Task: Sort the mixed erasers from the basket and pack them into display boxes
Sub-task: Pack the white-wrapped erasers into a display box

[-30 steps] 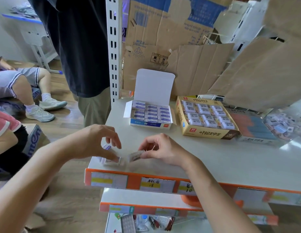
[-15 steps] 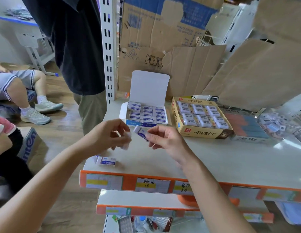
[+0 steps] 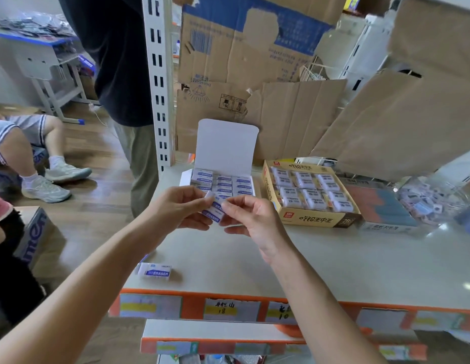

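Observation:
My left hand (image 3: 180, 210) and my right hand (image 3: 251, 219) meet above the shelf and pinch two white erasers with blue ERASER sleeves (image 3: 215, 210) between their fingertips. Just behind them stands an open white display box (image 3: 224, 153) with its lid up, filled with rows of the same blue-sleeved erasers. To its right a yellow display box (image 3: 318, 218) holds wrapped white erasers. One more blue-sleeved eraser (image 3: 156, 271) lies alone on the shelf near the front left corner. A clear basket of mixed erasers (image 3: 436, 200) sits at the far right.
The white shelf (image 3: 333, 264) has an orange front edge with price labels. A flat red and blue box (image 3: 386, 206) lies beside the yellow one. Cardboard sheets lean behind. A standing person (image 3: 115, 74) is by the shelf post at left; others sit on the floor.
Both hands rose from the shelf's front left corner toward the white box, bringing erasers together. One eraser stayed lying near the corner.

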A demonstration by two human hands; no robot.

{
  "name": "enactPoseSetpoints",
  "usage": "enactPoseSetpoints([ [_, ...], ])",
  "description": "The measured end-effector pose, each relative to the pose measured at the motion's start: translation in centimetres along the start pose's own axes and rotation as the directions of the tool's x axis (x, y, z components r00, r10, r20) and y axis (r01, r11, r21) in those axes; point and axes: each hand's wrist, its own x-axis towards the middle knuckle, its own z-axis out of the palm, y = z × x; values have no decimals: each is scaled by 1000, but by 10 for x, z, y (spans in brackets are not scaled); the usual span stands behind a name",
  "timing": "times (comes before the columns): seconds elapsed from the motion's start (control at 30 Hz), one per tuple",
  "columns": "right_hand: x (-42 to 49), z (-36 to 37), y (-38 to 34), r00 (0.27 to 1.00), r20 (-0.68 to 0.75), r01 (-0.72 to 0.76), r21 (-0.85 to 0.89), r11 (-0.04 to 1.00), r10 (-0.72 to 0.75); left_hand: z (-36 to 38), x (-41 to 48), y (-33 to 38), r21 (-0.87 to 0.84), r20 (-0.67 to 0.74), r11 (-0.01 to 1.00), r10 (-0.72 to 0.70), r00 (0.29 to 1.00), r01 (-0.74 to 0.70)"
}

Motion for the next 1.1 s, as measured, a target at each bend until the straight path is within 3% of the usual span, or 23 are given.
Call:
enactPoseSetpoints([
  [0.23,27,6,4,997,-69,29,-1,1000,-29,-1,23,2,-12,-107,1000,14,994,-15],
  [0.3,39,8,4,995,-96,18,3,1000,-17,-5,30,1,119,-169,992,59,984,-39],
  [0.4,61,5,3,991,-135,-32,-102,994,18,-20,45,-3,476,-312,877,244,918,-71],
  [0.53,82,4,-4,990,-82,-130,-243,961,113,-34,59,-11,616,-359,787,269,894,11],
  [0.8,98,13,-12,975,-38,-214,-409,887,218,-35,71,-20,618,-312,785,196,929,42],
  [0.93,95,12,-11,993,-61,-114,-663,740,99,-36,71,-20,605,-303,795,180,936,43],
  [1.1,81,5,-9,999,-47,-38,-799,600,2,-37,72,-19,600,-291,800,187,938,27],
])
